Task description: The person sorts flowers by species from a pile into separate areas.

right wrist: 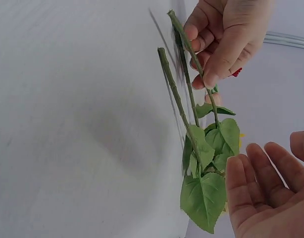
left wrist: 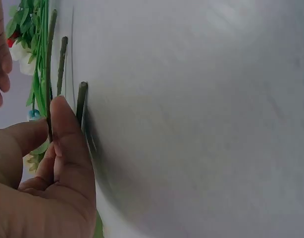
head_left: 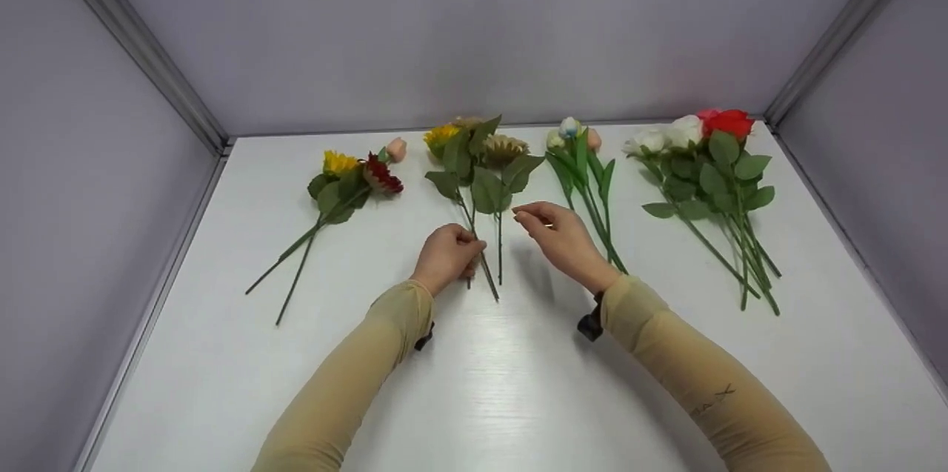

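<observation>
My left hand point(head_left: 446, 257) pinches one dark green flower stem point(right wrist: 191, 49) between thumb and fingertips, near its lower part. That stem belongs to the middle group of artificial flowers, with a yellow sunflower point(head_left: 441, 137), a beige sunflower point(head_left: 505, 148) and broad green leaves point(head_left: 489, 190). Which bloom tops the pinched stem I cannot tell. Two other stems of the group run beside it, close to the white table point(head_left: 474, 383). My right hand point(head_left: 559, 238) holds nothing; its fingers are loosely bent to the right of the leaves, and the right wrist view shows its palm.
At left lie a yellow flower point(head_left: 341, 162), a dark red flower point(head_left: 382, 175) and a pink tulip point(head_left: 397, 150). Tulips point(head_left: 581, 161) lie just beyond my right hand. White roses point(head_left: 683, 133) and a red rose point(head_left: 729, 122) lie far right. Pale walls point(head_left: 474, 27) enclose the table's back and sides.
</observation>
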`<move>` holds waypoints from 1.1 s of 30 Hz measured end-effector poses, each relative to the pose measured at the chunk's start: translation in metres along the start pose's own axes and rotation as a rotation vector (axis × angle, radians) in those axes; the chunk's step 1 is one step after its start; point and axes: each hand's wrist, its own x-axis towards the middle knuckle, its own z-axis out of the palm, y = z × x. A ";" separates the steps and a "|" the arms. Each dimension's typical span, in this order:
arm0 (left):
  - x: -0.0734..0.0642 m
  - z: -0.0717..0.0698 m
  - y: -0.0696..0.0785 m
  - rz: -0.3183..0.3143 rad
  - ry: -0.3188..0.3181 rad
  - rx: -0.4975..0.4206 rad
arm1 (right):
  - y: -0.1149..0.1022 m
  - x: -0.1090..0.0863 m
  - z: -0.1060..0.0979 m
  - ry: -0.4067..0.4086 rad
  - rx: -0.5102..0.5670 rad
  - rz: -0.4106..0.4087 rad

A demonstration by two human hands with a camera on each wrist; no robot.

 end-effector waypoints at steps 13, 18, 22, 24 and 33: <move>-0.005 -0.015 0.000 0.043 0.015 0.166 | -0.001 -0.005 0.005 -0.012 -0.065 -0.020; -0.011 -0.038 -0.006 0.073 0.084 0.281 | -0.001 -0.010 0.006 -0.023 -0.090 -0.028; -0.014 -0.081 -0.023 0.130 0.204 0.480 | -0.001 -0.010 0.010 -0.046 -0.155 -0.055; -0.018 -0.108 -0.035 0.155 0.264 0.567 | -0.002 -0.009 0.014 -0.067 -0.215 -0.090; -0.050 -0.197 -0.099 0.090 0.418 0.670 | -0.022 -0.004 0.046 -0.222 -0.524 -0.307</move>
